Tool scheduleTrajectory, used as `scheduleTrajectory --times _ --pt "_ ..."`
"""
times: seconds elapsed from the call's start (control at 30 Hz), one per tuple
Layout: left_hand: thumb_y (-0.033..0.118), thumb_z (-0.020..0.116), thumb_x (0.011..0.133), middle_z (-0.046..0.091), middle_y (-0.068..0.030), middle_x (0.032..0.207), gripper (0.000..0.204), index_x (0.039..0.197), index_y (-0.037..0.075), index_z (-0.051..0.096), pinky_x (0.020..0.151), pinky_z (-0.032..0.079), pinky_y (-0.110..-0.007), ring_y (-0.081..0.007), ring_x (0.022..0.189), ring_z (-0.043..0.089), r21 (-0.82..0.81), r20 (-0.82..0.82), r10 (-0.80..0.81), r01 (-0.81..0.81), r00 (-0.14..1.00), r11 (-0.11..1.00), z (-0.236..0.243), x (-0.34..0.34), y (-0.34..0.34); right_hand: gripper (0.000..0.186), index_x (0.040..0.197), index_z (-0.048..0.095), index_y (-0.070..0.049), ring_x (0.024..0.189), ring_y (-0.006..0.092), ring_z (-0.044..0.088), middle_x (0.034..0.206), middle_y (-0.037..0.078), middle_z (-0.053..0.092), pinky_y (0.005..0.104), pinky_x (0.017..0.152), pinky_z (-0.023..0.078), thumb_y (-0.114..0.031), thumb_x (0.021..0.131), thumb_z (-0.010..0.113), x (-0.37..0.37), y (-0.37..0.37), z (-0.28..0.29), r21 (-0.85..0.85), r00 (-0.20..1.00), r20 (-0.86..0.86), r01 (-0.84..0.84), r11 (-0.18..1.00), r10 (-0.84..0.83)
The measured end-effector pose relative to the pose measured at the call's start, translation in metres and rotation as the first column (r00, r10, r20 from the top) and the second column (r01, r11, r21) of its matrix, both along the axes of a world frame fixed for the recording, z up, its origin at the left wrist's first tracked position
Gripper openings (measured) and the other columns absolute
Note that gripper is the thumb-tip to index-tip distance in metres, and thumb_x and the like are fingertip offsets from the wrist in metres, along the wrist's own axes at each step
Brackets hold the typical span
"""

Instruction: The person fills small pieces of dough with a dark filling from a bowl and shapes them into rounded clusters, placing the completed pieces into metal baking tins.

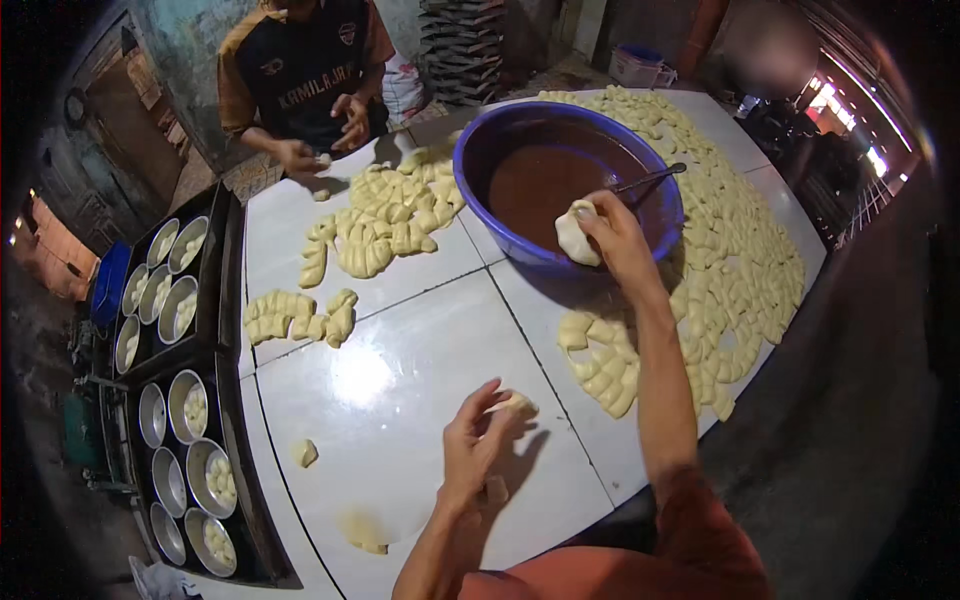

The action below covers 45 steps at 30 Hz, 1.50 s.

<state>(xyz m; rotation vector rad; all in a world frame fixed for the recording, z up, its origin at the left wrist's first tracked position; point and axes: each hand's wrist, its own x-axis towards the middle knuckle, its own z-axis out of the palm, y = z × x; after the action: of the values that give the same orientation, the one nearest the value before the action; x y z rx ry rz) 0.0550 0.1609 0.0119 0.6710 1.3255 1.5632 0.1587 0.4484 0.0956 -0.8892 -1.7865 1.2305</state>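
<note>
Dough [573,238] hangs pinched in the right hand's fingers [608,208].

From where I stand, this looks like a small bakery workshop: pieces of dough [745,250] spread over the white-tiled table [410,345], a big blue basin [500,238] holds brown paste [540,185], round tins [152,415] fill black trays [264,545] on the left, and a worn, stained wall [185,65] stands far left.
</note>
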Motion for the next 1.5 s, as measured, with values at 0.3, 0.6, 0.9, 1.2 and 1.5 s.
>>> scheduleTrajectory --times 0.3,0.6,0.9,1.2,1.5 --pt "0.016 0.064 0.099 0.068 -0.0167 0.120 0.036 0.129 -0.003 0.060 0.091 0.054 -0.031 -0.0201 0.106 0.066 -0.181 -0.110 -0.018 -0.003 0.994 0.983 -0.003 -0.018 -0.025 0.027 0.089 0.069 -0.004 0.086 0.0262 0.065 0.089 0.013 0.070 0.0407 0.076 0.049 -0.030 0.088 0.064 -0.016 0.085 -0.059 0.009 0.515 0.812 -0.480 0.877 0.273" --pt "0.019 0.064 0.099 0.068 -0.0123 0.118 0.035 0.126 -0.002 0.062 0.089 0.053 -0.030 -0.0198 0.107 0.065 -0.072 0.068 -0.012 0.017 0.998 0.997 -0.002 -0.016 0.023 0.020 0.096 0.059 -0.005 0.061 0.0112 0.061 0.076 0.006 0.064 0.0276 0.054 0.050 -0.024 0.098 0.061 -0.026 0.012 -0.002 -0.331 0.973 -0.036 -0.226 0.916 0.227" --pt "0.026 0.063 0.100 0.070 -0.0084 0.112 0.030 0.118 0.002 0.066 0.091 0.053 -0.031 -0.0167 0.103 0.067 0.154 0.685 -0.011 -0.131 0.728 0.979 0.011 -0.023 0.061 0.014 0.112 0.055 -0.009 0.078 0.0093 0.064 0.096 0.001 0.063 0.0221 0.065 0.055 -0.015 0.100 0.059 -0.039 -0.114 -0.061 -0.576 0.858 -0.510 -0.396 0.715 0.064" --pt "0.022 0.069 0.096 0.071 -0.0080 0.098 0.028 0.109 -0.002 0.068 0.077 0.057 -0.026 -0.0136 0.083 0.068 -0.042 0.257 0.325 -0.325 0.910 0.945 -0.023 -0.066 0.008 0.048 0.133 0.049 -0.001 0.110 0.0181 0.062 0.125 0.007 0.057 0.0322 0.090 0.053 -0.014 0.091 0.069 -0.044 -0.194 -0.095 -0.225 0.933 -0.235 -0.327 0.918 0.274" --pt "0.029 0.074 0.092 0.071 -0.0094 0.103 0.042 0.119 -0.002 0.067 0.079 0.057 -0.033 -0.0159 0.093 0.068 0.066 -0.015 0.220 -0.218 0.975 0.974 -0.011 -0.075 -0.012 0.015 0.105 0.072 -0.002 0.075 0.0150 0.065 0.099 0.007 0.067 0.0246 0.068 0.049 -0.005 0.090 0.069 -0.068 -0.218 -0.103 0.032 0.991 -0.070 -0.113 0.993 0.115"
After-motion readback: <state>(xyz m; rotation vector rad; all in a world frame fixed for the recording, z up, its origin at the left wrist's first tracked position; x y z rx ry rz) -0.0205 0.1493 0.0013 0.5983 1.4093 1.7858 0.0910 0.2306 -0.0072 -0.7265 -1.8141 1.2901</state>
